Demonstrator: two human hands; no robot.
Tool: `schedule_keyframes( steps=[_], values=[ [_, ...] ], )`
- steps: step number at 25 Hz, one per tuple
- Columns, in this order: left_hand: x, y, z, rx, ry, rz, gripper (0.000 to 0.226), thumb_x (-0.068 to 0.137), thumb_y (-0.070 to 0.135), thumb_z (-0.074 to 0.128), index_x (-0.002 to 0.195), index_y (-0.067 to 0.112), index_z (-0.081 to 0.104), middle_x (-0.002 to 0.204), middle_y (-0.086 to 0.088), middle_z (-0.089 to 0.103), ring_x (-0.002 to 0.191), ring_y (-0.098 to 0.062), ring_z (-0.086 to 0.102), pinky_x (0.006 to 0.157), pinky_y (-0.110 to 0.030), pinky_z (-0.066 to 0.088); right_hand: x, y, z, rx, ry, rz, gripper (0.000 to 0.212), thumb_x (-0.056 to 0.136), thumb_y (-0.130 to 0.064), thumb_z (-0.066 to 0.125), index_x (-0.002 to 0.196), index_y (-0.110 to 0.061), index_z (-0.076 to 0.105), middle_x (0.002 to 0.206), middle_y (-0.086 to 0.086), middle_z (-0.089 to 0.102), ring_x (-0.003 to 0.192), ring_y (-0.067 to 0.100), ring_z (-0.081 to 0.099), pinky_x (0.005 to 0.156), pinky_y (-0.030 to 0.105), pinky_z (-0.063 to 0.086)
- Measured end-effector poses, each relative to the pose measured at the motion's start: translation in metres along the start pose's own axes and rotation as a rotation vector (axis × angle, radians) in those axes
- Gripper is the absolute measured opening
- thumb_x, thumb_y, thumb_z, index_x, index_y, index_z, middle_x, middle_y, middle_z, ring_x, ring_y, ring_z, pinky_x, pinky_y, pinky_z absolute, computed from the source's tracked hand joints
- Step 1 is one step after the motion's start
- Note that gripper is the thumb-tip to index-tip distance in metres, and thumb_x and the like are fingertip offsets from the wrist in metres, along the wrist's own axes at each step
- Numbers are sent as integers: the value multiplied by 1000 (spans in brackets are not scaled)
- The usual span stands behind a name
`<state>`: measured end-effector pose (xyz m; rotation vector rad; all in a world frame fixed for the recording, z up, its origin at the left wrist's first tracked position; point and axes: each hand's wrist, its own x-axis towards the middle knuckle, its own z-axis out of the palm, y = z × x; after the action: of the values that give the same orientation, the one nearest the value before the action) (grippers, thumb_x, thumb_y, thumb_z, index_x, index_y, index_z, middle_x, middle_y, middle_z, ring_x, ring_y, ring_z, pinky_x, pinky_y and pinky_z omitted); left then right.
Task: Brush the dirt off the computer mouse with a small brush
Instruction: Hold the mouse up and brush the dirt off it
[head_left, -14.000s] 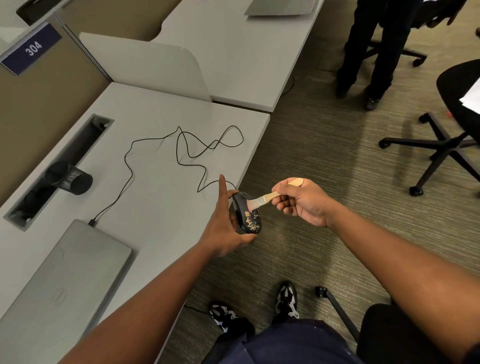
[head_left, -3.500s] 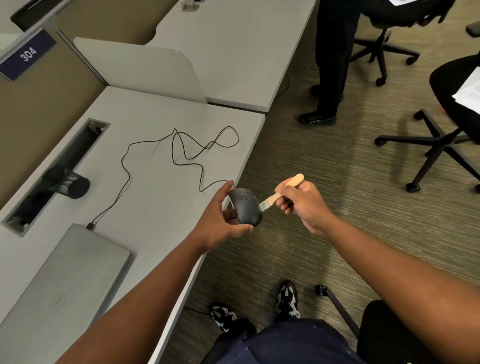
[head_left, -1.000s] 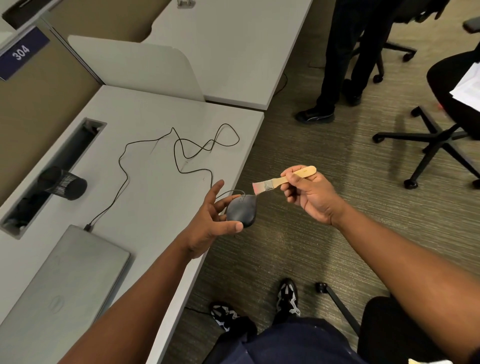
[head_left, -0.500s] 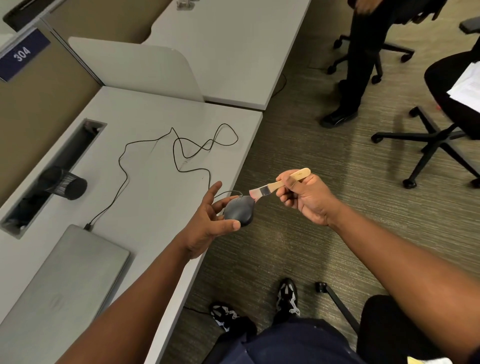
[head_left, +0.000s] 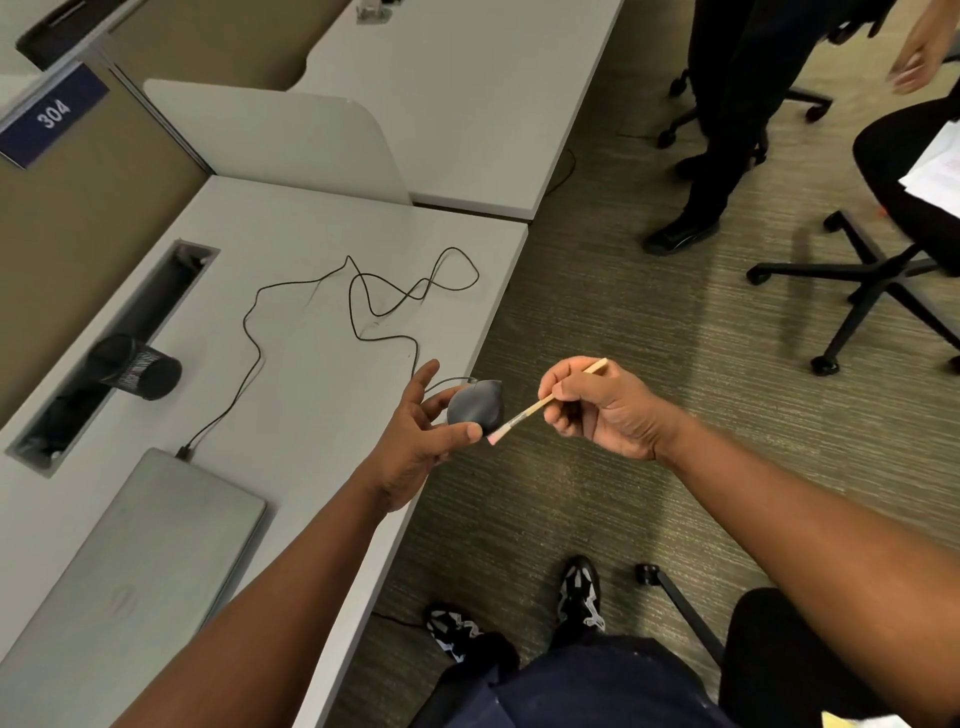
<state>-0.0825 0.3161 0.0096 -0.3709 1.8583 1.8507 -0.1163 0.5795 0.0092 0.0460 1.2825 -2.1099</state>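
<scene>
Grey-green office carpet fills the right side of the view, and a pale grey desk runs along the left. We look down at our own two bare arms reaching forward. Our left hand cradles a dark grey, rounded computer mouse just past the desk's edge, over the carpet; the thumb presses its near side while the other fingers spread loosely behind it. The mouse's upper shell looks clean from here. Our right hand is closed around the pale wooden handle of a small brush, held like a pencil, with the handle's end poking up past the knuckles. The brush slants down to the left, and its pinkish bristle tip sits just beside the mouse's lower right edge; we cannot tell whether it touches. A thin black cable loops across the desk from the mouse to a closed silver laptop at the near left. A black mesh pen cup lies on its side by a long slot in the desk. Dark office chair legs and another person's dark trousers and shoes appear at the upper right.
</scene>
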Motion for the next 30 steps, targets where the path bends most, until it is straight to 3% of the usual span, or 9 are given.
schedule_keyframes(
  steps=[3, 9, 13, 16, 20, 23, 30],
  values=[
    [0, 1, 3, -25, 12, 22, 112, 68, 12, 83, 161, 39, 27, 143, 0, 55, 116, -22, 60, 72, -22, 59, 2, 4, 4, -60, 33, -12, 21, 99, 4, 56, 87, -4, 72, 70, 15, 70, 59, 20, 62, 52, 23, 52],
    [-1, 1, -1, -56, 26, 37, 107, 70, 10, 79, 160, 39, 28, 143, 1, 56, 120, -24, 60, 72, -22, 61, 3, 6, 1, -10, 167, -50, 17, 101, 1, 55, 93, -2, 69, 76, 15, 72, 63, 18, 65, 55, 21, 54],
    [0, 1, -1, -27, 25, 49, 108, 70, 11, 80, 160, 39, 27, 144, 4, 56, 123, -23, 61, 78, -23, 62, 6, 8, -1, 7, 275, -76, 13, 101, -2, 56, 98, -4, 68, 80, 13, 72, 67, 16, 64, 59, 22, 54],
    [1, 0, -4, 8, 35, 55, 115, 66, 18, 89, 159, 40, 27, 144, 5, 58, 128, -25, 61, 91, -33, 61, 7, 6, -4, 33, 345, -105, 18, 99, -3, 55, 88, -7, 70, 70, 10, 69, 61, 18, 59, 53, 23, 49],
    [2, 1, -5, 79, 53, 60, 125, 54, 34, 94, 159, 44, 27, 149, 3, 56, 130, -27, 61, 112, -53, 50, 3, -4, -7, 63, 181, -51, 13, 83, -7, 59, 76, -6, 69, 59, 11, 64, 51, 17, 55, 47, 25, 43],
    [3, 1, -1, 128, 31, 56, 127, 53, 37, 95, 160, 45, 26, 151, 4, 54, 131, -26, 59, 116, -56, 46, 3, -3, -4, -15, 56, 4, 18, 93, -2, 57, 81, -3, 71, 65, 14, 67, 55, 18, 59, 50, 25, 47],
    [3, 2, 0, 166, 17, 65, 123, 53, 38, 95, 156, 47, 28, 153, 2, 52, 130, -30, 60, 112, -52, 51, 7, 0, -3, -6, 170, -24, 22, 101, -1, 53, 85, -3, 67, 68, 10, 71, 56, 15, 60, 50, 21, 48]
  ],
)
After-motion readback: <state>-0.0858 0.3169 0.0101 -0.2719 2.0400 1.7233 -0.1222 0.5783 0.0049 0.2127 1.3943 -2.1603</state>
